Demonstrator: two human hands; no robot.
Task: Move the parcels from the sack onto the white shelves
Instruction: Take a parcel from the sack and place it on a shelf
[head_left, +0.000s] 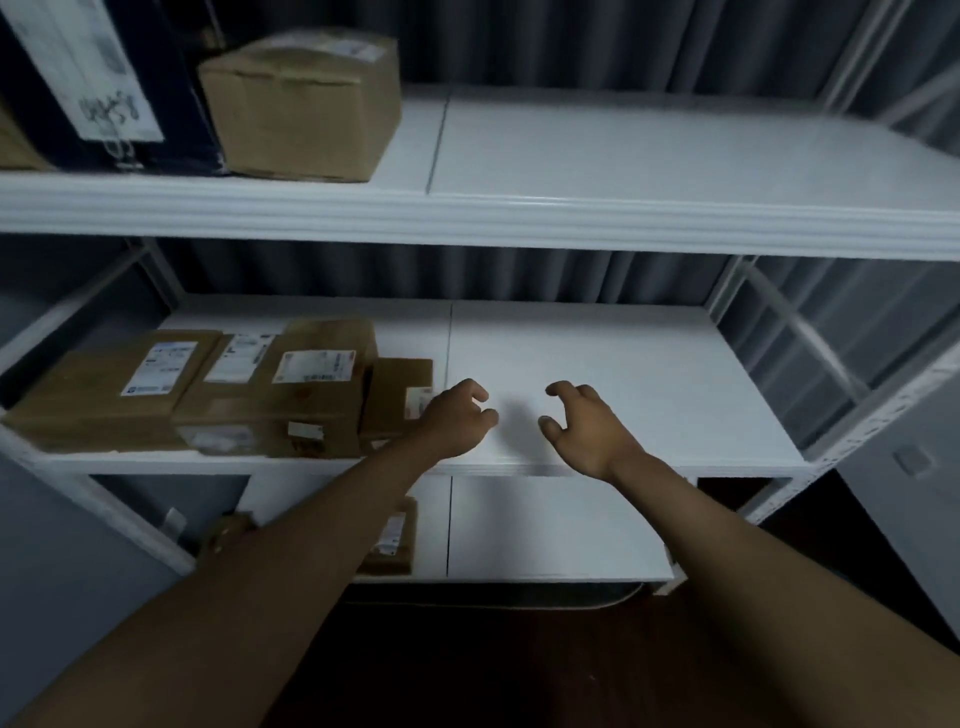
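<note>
While both bare hands hover over the bare right half of the white middle shelf, neither holds anything: the left hand and the right hand face each other with fingers loosely curled and a gap between them, as if shaped round a box that is not there. Just beside the left hand, a small brown cardboard parcel stands at the end of a row of flat brown labelled cardboard parcels filling the left half of that shelf. On the white top shelf sit a squarish brown cardboard box and a tall dark blue carton with a white label; another brown parcel shows partly behind the left forearm on the white bottom shelf. The sack is not in view, so I cannot tell how many parcels remain in it. My judgement is that this is the gap between placements, with several parcels shelved and the hands free. The next move likely calls for turning away to the sack, taking one more parcel and setting it in the free space to the right of the row.
</note>
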